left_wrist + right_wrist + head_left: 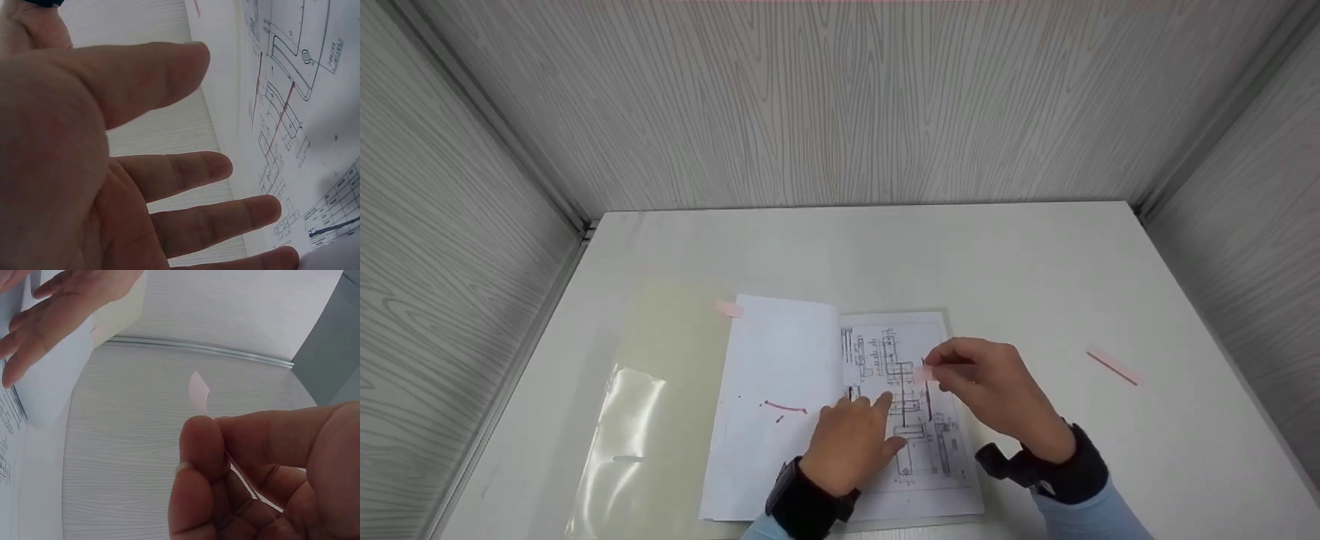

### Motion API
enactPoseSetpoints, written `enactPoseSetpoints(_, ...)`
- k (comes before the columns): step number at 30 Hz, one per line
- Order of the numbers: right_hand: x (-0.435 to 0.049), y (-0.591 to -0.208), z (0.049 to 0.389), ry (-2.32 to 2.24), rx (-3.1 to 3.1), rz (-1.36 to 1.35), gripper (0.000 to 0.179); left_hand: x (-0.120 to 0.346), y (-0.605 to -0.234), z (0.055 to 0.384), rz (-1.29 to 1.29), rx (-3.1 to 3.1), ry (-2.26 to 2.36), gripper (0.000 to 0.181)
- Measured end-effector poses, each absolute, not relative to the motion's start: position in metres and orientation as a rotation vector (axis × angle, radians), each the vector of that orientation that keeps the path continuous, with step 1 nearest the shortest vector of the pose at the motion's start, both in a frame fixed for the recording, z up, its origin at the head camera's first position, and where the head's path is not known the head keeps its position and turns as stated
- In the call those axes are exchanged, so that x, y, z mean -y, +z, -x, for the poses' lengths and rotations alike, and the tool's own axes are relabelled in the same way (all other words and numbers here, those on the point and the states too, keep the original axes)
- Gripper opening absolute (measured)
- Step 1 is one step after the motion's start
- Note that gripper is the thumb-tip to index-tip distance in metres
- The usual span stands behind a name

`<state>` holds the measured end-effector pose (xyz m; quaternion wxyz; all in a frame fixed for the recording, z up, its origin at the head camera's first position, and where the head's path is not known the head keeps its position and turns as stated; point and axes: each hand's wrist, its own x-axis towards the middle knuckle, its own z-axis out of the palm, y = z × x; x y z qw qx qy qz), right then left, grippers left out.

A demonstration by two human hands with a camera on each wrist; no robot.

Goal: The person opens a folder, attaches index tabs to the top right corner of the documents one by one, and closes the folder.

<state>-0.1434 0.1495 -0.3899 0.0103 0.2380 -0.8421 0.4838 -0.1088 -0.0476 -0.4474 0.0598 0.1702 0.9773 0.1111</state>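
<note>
An open booklet point(780, 352) lies on the table, its right page point(960, 480) printed with technical drawings and marked with dark red lines. My left hand point(847, 442) rests over the fold, fingers extended onto the pages; in the left wrist view its thumb and fingers are spread and hold nothing. Above the right page's outer edge, my right hand point(990, 382) pinches a small pink sticky tab point(198, 392) between thumb and fingertips. The tab's free end sticks out past the fingertips, and its other part runs back inside the hand.
Another pink tab point(729, 308) sticks out from the left page's upper edge. A pink strip with a red line point(1114, 368) lies on the table at right. The booklet's glossy pale-yellow cover point(660, 405) spreads to the left. Grey wood-grain panels point(840, 105) enclose the white table point(780, 247).
</note>
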Motion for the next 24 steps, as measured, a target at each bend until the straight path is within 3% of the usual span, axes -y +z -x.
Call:
enactPoseSetpoints(7,-0.152,-0.399,0.151,1.467,2.681,-0.624,0.016,0.050,-0.450,0.111,-0.342,-3.018,0.352,0.063)
enactPoseSetpoints(15,-0.155,-0.417,0.167,1.426,2.726,-0.531,0.009,0.050,-0.453,0.113,-0.272,-3.078,0.281,0.064)
enactPoseSetpoints(24,-0.162,-0.437,0.207,1.400,2.876,-0.383,0.009,0.049,-0.455,0.116,-0.260,-3.082,0.290,0.060)
